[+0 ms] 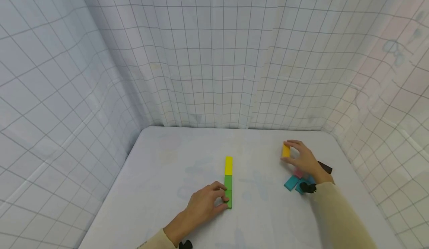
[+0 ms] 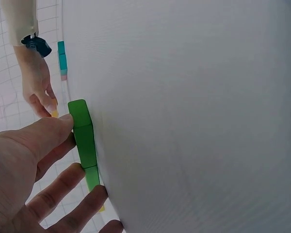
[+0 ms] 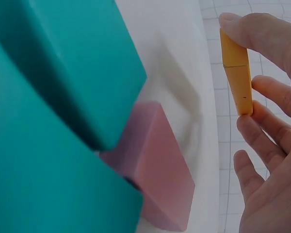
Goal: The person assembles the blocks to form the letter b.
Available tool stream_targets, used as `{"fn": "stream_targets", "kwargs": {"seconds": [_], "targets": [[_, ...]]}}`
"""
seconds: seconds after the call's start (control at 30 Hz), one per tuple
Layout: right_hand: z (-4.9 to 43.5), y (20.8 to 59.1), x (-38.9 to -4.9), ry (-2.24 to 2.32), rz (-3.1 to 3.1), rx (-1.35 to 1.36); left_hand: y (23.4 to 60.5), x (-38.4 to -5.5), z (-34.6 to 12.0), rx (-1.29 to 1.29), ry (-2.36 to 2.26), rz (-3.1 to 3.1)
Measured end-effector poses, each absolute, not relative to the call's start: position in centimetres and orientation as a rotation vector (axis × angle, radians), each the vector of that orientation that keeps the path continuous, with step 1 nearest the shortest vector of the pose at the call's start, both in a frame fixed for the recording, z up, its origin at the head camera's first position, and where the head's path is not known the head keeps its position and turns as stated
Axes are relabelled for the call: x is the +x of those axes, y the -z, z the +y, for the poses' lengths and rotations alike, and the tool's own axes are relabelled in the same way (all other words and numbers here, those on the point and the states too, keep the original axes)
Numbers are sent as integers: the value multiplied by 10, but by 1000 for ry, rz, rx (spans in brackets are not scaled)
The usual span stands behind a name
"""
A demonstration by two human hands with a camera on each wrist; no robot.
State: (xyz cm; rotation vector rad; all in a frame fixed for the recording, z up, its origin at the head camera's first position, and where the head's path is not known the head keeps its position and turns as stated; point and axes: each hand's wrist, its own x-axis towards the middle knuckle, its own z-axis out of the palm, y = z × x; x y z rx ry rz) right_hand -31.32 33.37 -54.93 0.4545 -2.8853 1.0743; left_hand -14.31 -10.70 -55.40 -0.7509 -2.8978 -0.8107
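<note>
A row of rectangular blocks stands mid-table in the head view: a yellow block (image 1: pixel 229 165) at the far end, then a green block (image 1: pixel 228 182) and a nearer green block (image 1: pixel 229 198). My left hand (image 1: pixel 206 202) touches the left side of the green blocks; in the left wrist view its thumb lies against the near green block (image 2: pixel 83 138), fingers spread along the row. Over at the right, my right hand (image 1: pixel 303 159) pinches an orange-yellow block (image 3: pixel 237 73) by its two ends, thumb on one, fingertips on the other. It appears held above the table.
Teal blocks (image 1: pixel 292 183), a pink block (image 1: pixel 298 173), a blue block (image 1: pixel 311 179) and a dark block (image 1: pixel 325 167) lie around and under my right wrist. White gridded curtains (image 1: pixel 214 55) enclose the white table (image 1: pixel 161 189) at the back and both sides.
</note>
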Motion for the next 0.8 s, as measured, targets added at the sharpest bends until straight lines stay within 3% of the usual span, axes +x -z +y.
{"fn": "stream_targets", "kwargs": {"seconds": [0.8], "targets": [[285, 552, -324, -1127, -2860, 582, 558, -144, -106, -755, 785, -2882]]}}
